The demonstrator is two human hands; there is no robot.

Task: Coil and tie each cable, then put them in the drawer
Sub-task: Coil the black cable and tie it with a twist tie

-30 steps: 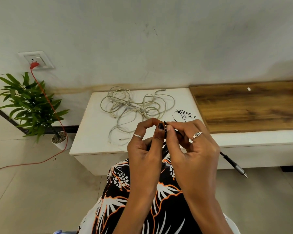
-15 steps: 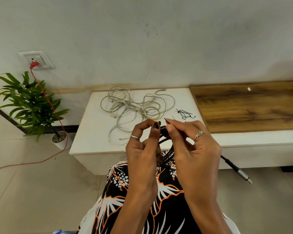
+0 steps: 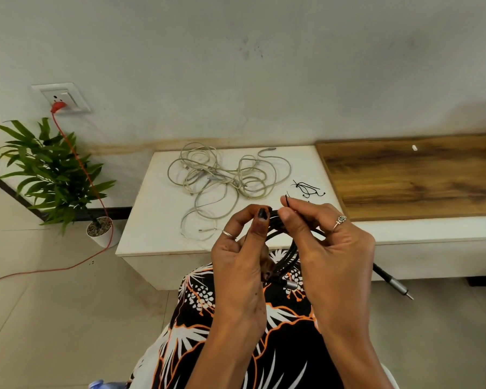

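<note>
— Black cable [image 3: 285, 256], coiled, is gripped by the left hand [image 3: 243, 265] as the right hand [image 3: 324, 248] pinches a tie [image 3: 287, 200]?
— Yes; since a second ago the plug [image 3: 399, 286] has dropped (tying nearly done). Grey cables [image 3: 225, 178] wait beyond.

1. The left hand [image 3: 237, 265] wears a thin silver band on one finger, and its thumbnail carries dark, chipped polish.
2. The right hand [image 3: 327, 248] wears a silver ring with a square, patterned face.
3. Both forearms are bare, with no sleeves in view.
4. The garment [image 3: 236, 346] over the lap is black, printed with white fern-like leaves, white dotted clusters and orange outlines.
</note>
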